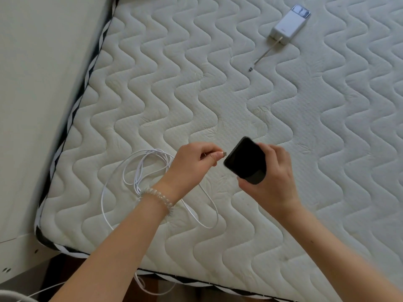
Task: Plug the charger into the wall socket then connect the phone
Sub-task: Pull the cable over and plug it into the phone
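- Right hand [269, 182] clamps the phone [245, 161] above the mattress [283, 101].
- Left hand [192, 162] pinches the cable plug [224, 154], just left of the phone.
- Limp cable [139, 171]; best gripped at the rigid plug. The phone looks slick.

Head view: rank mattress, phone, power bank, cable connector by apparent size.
1. mattress
2. phone, held in the right hand
3. power bank; farther from the camera, so phone versus bank is unsure
4. cable connector, pinched by the left hand

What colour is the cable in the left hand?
White, a thin charging cable coiled on the mattress; head view.
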### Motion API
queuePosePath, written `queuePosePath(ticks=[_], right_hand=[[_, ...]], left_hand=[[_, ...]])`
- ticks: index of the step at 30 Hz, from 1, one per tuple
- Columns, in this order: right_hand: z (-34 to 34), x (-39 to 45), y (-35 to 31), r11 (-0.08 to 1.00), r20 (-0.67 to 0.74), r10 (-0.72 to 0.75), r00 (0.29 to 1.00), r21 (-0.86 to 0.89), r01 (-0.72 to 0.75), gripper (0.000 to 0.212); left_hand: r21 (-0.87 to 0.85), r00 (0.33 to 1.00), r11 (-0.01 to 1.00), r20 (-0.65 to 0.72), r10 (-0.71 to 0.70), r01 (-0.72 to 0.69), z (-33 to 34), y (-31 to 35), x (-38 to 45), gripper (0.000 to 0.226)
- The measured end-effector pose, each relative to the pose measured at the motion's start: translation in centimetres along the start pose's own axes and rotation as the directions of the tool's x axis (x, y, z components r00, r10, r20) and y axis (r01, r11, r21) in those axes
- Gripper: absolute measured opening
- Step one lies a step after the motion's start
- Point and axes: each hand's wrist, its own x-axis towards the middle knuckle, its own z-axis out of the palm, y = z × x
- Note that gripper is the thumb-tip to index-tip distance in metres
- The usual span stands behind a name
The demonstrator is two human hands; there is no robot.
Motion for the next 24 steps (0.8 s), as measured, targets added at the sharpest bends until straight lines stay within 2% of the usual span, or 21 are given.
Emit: queuePosePath(ticks=[2, 3, 5, 6, 7, 9, 13, 16, 19, 24], right_hand=[[-0.2, 0.6, -0.8, 0.941, -0.024, 0.279, 0.960, 0.206, -0.269, 0.072], [-0.4, 1.0, -1.1, 0.855, -0.007, 0.434, 0.901, 0.319, -0.410, 0.070], [-0.8, 2.1, -1.4, 0.563, 0.149, 0.671, 0.727, 0.535, -0.629, 0.061], [-1.0, 2.7, -1.5, 0.386, 0.261, 0.720, 0.644, 0.620, -0.683, 0.054], [-1.2, 3.2, -1.5, 0.230, 0.358, 0.732, 0.579, 0.671, -0.705, 0.044], [-1.6, 4.0, -1.6, -0.004, 0.482, 0.730, 0.484, 0.712, -0.702, 0.031], [-1.7, 5.1, -2.1, -0.358, 0.637, 0.693, 0.337, 0.710, -0.606, 0.049], [-1.9, 5.3, -2.3, -0.487, 0.704, 0.646, 0.296, 0.679, -0.549, 0.048], [-1.9, 5.1, -2.4, -0.517, 0.721, 0.637, 0.273, 0.662, -0.542, 0.042], [-1.8, 4.5, -2.4, -0.542, 0.744, 0.616, 0.259, 0.639, -0.546, 0.049]], left_hand=[[-0.039, 0.999, 0.999, -0.043, -0.015, 0.013, 0.0, 0.0, 0.1, 0.012], [-0.050, 0.998, 0.999, -0.057, -0.018, 0.015, 0.0, 0.1, 0.1, 0.011], [-0.062, 0.998, 0.998, -0.061, -0.016, 0.012, 0.1, 0.2, 0.1, 0.011], [-0.063, 0.998, 0.998, -0.057, -0.011, 0.008, 0.1, 0.2, 0.1, 0.011], [-0.061, 0.999, 0.998, -0.052, -0.005, 0.001, 0.2, 0.3, 0.0, 0.011], [-0.046, 0.999, 0.999, -0.038, 0.009, -0.011, 0.4, 0.4, -0.2, 0.011], [-0.045, 0.999, 0.999, -0.029, 0.019, -0.020, 0.6, 0.6, -0.6, 0.010], [-0.040, 0.999, 0.999, -0.031, 0.036, -0.037, 0.8, 0.7, -1.1, 0.009], [-0.052, 0.998, 0.997, -0.051, 0.045, -0.048, 1.0, 0.8, -1.4, 0.009], [-0.017, 0.994, 0.998, -0.090, 0.066, -0.068, 1.1, 0.8, -1.4, 0.010]])
